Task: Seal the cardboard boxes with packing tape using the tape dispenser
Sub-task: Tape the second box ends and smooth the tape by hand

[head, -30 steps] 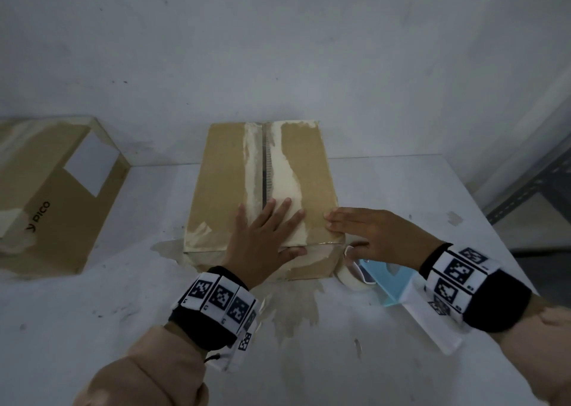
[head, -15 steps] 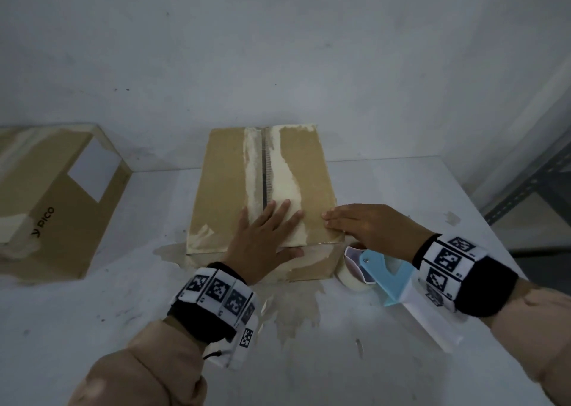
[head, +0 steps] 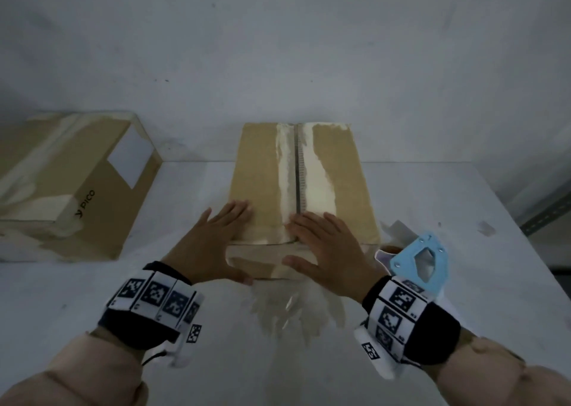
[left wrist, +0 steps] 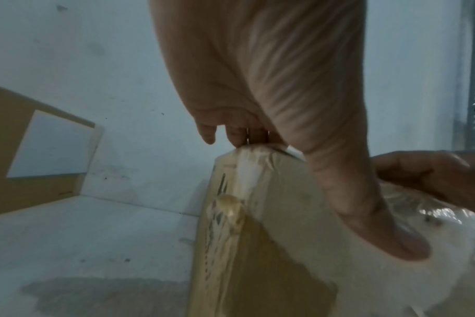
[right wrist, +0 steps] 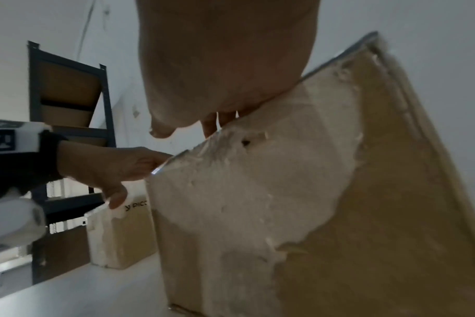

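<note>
We press our left hand (head: 213,248) and right hand (head: 327,248) flat, fingers spread, on the box (head: 262,171) in the middle of the table (head: 92,288), and next we should probably pick up the tape dispenser (head: 420,260) just beside it.

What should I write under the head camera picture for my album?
Both hands, left hand and right hand, lie flat on the near end of the cardboard box; the blue tape dispenser waits beside it.

Box (head: 301,186) mid-table (head: 463,328); second box (head: 71,186) left; tape dispenser (head: 421,262) right of box.
</note>
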### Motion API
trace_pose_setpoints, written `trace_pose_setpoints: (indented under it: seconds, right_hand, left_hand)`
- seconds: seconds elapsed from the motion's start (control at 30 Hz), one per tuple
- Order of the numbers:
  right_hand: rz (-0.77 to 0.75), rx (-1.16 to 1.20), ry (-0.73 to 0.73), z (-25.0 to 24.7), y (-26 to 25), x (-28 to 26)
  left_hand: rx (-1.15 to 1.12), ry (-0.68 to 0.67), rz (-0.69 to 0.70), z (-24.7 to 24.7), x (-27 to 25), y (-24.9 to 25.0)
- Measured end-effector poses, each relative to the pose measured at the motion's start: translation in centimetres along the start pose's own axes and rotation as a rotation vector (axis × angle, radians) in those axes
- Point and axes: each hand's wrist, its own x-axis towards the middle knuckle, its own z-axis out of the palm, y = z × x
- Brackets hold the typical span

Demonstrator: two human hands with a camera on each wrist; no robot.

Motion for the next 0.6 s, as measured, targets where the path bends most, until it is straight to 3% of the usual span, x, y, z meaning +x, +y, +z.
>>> trace_pose_setpoints:
  seconds: [0.1,0.2,0.37,0.5,0.6]
  right_hand:
    - [-0.021,-0.009,-0.039,-0.4,1.2,-0.4]
    - [-0.016,-0.003,0.024,-0.7,1.7,-0.6]
    - [0.029,-0.009,0.131,0.1,-2.0,1.6]
    - [-0.003,-0.18,0.198,2.2,-3.0,2.7]
    - [-0.016,-0.297,0.245,3.0,-2.8,2.7]
  left_hand:
    - [-0.052,0.076,0.055,1.3,-0.6,0.4]
    - [-0.154,0.172,0.105,2.1,-1.3,1.0]
    - [-0.261,0.242,0.079,2.8,-2.2,-0.6]
    - [-0.149,0.272,0.114,4.1,-1.9,-2.5]
    - [-0.21,0.331,0.124,5.0,-1.3,-2.7]
